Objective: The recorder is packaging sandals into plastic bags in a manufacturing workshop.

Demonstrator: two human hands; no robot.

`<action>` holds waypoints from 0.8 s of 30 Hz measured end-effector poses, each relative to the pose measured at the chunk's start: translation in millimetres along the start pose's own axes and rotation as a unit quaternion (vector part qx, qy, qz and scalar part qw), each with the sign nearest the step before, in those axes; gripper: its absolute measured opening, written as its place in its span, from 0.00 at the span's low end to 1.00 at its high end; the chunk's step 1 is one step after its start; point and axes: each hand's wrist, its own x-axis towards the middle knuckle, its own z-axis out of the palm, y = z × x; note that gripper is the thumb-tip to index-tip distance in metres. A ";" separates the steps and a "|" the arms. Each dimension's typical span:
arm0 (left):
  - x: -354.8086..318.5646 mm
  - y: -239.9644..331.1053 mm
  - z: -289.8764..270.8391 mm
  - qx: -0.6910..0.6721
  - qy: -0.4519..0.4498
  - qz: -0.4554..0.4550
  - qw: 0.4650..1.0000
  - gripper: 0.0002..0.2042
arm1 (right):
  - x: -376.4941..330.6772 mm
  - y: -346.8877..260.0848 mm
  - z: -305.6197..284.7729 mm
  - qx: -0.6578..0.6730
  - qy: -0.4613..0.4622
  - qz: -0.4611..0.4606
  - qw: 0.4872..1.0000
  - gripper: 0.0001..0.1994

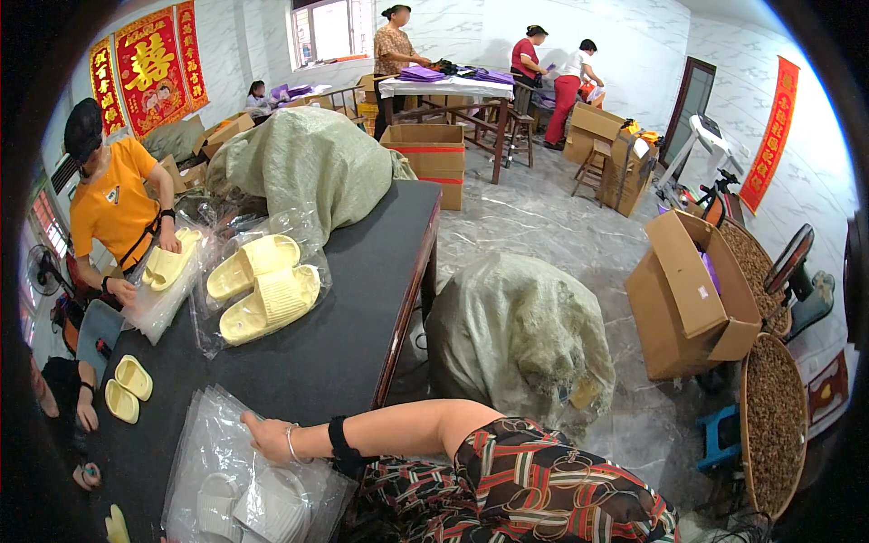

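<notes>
My right hand (269, 440), with a bracelet at the wrist, reaches in from the right and is closed on the upper edge of a transparent plastic bag (195, 452) at the table's near end. A pair of white slippers (272, 507) shows through the plastic. My left hand is out of the picture. Farther up the table, a pair of pale yellow slippers (272, 303) lies on another transparent bag. A smaller yellow pair (128, 389) sits near the left edge, and part of a yellow thing (116, 525) shows at the lower left.
Across the dark table (353, 271), a person in orange (127, 204) handles yellow slippers (172, 260) and plastic. Another person's hand (86, 414) rests at the left edge. Green woven sacks (520, 330) and a cardboard box (692, 299) stand on the floor. Several people work farther back.
</notes>
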 end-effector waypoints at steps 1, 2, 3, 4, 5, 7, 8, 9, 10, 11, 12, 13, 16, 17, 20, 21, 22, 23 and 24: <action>6.7 -0.2 -0.5 0.000 -0.004 0.000 1.000 0.25 | -0.6 1.8 -1.7 -0.002 0.002 0.002 1.000 0.23; 12.8 1.0 -2.0 0.004 0.007 -0.035 0.999 0.25 | -0.1 3.4 -2.5 0.000 0.001 0.001 1.000 0.24; 21.9 2.3 -4.6 0.007 0.017 -0.070 0.997 0.25 | -0.2 5.5 -3.9 0.001 0.001 0.001 1.000 0.25; 42.2 -4.8 -33.2 0.007 0.018 -0.070 0.997 0.25 | 0.2 5.6 -4.6 0.001 0.000 0.001 1.000 0.25; 67.5 -19.3 -85.2 -0.135 -0.154 -0.130 0.970 0.25 | 1.5 3.7 -2.9 -0.001 -0.008 0.001 1.000 0.26; 102.7 -33.8 -125.9 -0.271 -0.321 -0.185 0.888 0.25 | 2.6 3.6 -2.8 -0.005 -0.015 0.007 1.000 0.27; 112.3 -36.8 -131.6 -0.265 -0.273 -0.173 0.908 0.26 | 2.9 4.3 -2.9 0.002 -0.017 0.004 1.000 0.27; 121.0 -40.7 -137.2 -0.259 -0.224 -0.160 0.926 0.26 | 3.7 3.9 -2.2 0.009 -0.020 0.000 1.000 0.28; 126.9 -44.8 -138.6 -0.252 -0.173 -0.148 0.940 0.26 | 3.3 1.5 -2.8 0.009 -0.022 -0.001 1.000 0.28; 130.3 -49.4 -141.9 -0.245 -0.121 -0.135 0.952 0.27 | 3.1 -1.4 -3.1 0.009 -0.031 0.001 0.999 0.29; 130.7 -54.5 -147.9 -0.238 -0.067 -0.122 0.961 0.27 | 3.2 -5.7 -1.8 0.010 -0.042 0.002 0.999 0.29; 135.3 -60.0 -141.6 -0.238 -0.071 -0.124 0.961 0.27 | 4.1 -2.5 -3.6 0.008 -0.040 0.005 0.999 0.29; 122.8 -75.3 -106.0 -0.056 -0.114 0.073 0.989 0.30 | 2.7 3.8 -17.6 0.017 -0.013 0.012 1.000 0.33; 110.6 -82.6 -106.0 0.003 -0.117 0.138 0.984 0.31 | -7.2 -22.8 -35.8 0.042 -0.064 0.059 0.995 0.34; 106.7 -79.4 -110.9 0.009 -0.152 0.158 0.976 0.32 | -10.6 -23.5 -53.0 0.009 -0.093 0.054 0.994 0.39; 111.4 -77.1 -113.0 -0.045 -0.182 0.107 0.976 0.32 | -7.8 -13.3 -52.9 -0.048 -0.078 0.005 0.996 0.41; 114.8 -81.7 -128.5 -0.102 -0.200 0.055 0.973 0.31 | -11.5 -21.1 -54.5 -0.046 -0.086 0.002 0.995 0.41; 118.4 -87.7 -147.1 -0.159 -0.217 0.003 0.963 0.31 | -23.7 -39.6 -65.9 -0.047 -0.174 0.035 0.983 0.43; 125.0 -90.0 -158.7 -0.214 -0.239 -0.047 0.946 0.31 | -31.9 -50.5 -74.6 -0.050 -0.254 0.071 0.963 0.45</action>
